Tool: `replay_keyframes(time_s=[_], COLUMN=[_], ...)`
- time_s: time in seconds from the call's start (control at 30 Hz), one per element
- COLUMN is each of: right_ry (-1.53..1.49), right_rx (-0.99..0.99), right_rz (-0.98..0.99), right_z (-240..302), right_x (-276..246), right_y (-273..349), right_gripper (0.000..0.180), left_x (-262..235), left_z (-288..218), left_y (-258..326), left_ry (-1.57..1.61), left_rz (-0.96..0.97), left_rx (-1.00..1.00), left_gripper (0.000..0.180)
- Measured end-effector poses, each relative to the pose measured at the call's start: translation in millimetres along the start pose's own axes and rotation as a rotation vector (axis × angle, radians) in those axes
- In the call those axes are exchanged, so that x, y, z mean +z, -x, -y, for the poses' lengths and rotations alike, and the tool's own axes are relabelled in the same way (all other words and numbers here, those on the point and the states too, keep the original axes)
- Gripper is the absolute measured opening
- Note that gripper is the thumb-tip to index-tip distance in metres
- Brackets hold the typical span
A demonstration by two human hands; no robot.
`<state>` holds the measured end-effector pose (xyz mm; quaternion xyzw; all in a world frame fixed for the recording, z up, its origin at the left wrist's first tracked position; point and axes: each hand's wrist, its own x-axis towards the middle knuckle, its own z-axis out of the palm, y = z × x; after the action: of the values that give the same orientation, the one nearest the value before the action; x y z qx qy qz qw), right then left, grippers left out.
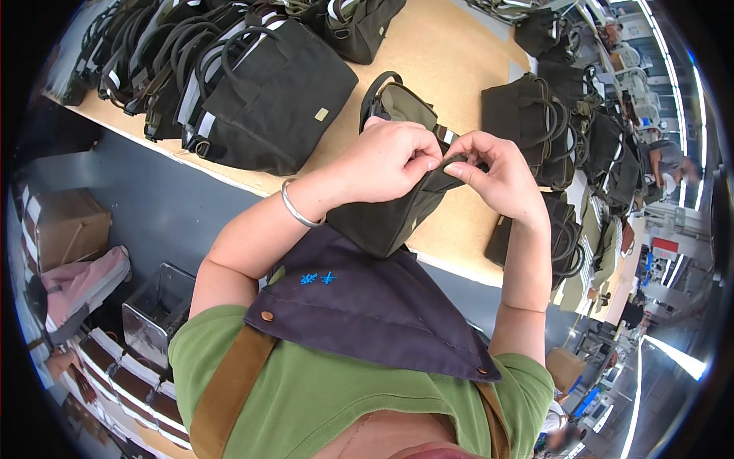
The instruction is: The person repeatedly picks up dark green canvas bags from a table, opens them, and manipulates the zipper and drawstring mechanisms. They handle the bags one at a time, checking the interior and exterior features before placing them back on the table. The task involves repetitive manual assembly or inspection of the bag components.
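Note:
In front of my chest, at the table's near edge, a dark olive handbag (382, 218) leans tilted toward me. Its round handle stands up at the far side, and an olive lining or panel shows beside it. My left hand (394, 159) pinches the bag's upper edge, thumb against curled fingers. Close beside it, almost touching, my right hand (493, 172) pinches the same edge at a dark corner or tab. A small white piece shows between the two hands. What exactly lies under the fingertips is hidden.
Dark handbags (267, 99) crowd the tan table (436, 53) at the far left. More handbags (527, 126) stand along the right side. On the floor at left are a cardboard box (73, 229) and a dark bin (157, 306). Other people appear at the far right.

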<state>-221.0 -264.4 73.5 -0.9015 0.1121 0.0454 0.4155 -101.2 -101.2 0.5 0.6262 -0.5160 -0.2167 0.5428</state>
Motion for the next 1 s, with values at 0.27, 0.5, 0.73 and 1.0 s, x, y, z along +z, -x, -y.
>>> replay_keyframes(time_s=[0.27,0.5,0.73,1.0], right_ry=[0.041,-0.041,-0.031,0.414], right_rx=[0.012,0.028,0.005,-0.424], right_rz=[-0.027,0.03,0.072,-0.125], right_z=[1.3,-0.7,1.6,-2.8], right_x=[-1.8,-4.3,-2.2,-1.7], right_y=[0.3,-5.7,-1.8,17.2], right_gripper=[0.015,0.013,0.014,0.02], left_x=[4.4,8.3,-28.7,-61.2], left_z=[5.3,-0.8,4.4,21.8], left_y=[3.7,8.6,2.5,-1.9], left_ry=[0.085,0.084,-0.339,-0.785], left_rz=[-0.034,-0.085,-0.066,-0.055], left_rx=[0.072,-0.061,0.134,0.269], left_gripper=[0.009,0.013,0.027,0.027])
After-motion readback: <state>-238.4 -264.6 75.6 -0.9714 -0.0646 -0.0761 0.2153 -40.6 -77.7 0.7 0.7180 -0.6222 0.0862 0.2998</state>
